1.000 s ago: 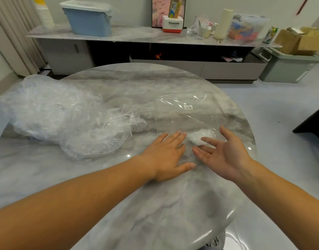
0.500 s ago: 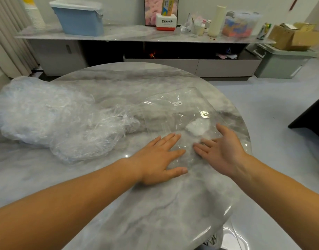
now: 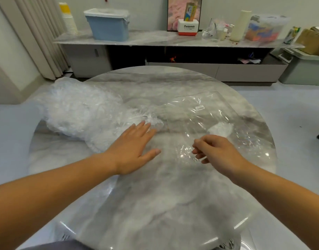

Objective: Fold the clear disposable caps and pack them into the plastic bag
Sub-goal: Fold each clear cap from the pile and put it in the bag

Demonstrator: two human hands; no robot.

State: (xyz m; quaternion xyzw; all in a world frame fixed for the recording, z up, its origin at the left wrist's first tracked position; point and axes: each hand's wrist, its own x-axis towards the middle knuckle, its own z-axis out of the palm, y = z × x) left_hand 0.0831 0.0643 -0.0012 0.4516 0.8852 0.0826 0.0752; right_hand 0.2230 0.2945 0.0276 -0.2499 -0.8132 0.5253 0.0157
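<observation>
While one folded cap (image 3: 220,129) seems packed inside the plastic bag (image 3: 205,112), most work remains, we judge: our flat left hand (image 3: 131,147) touches the cap pile (image 3: 83,114) left of it, and our right hand (image 3: 218,152) curls at its near edge, grip unclear.

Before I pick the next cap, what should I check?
1. Left hand open, fingertips at the edge of the cap pile: ok.
2. One cap separated from the pile: not ok.
3. Plastic bag lying flat on the table: ok.
4. Right hand holding the bag's mouth: cannot tell, fingers curled over it.
5. Folded cap lying in the bag: ok.
</observation>
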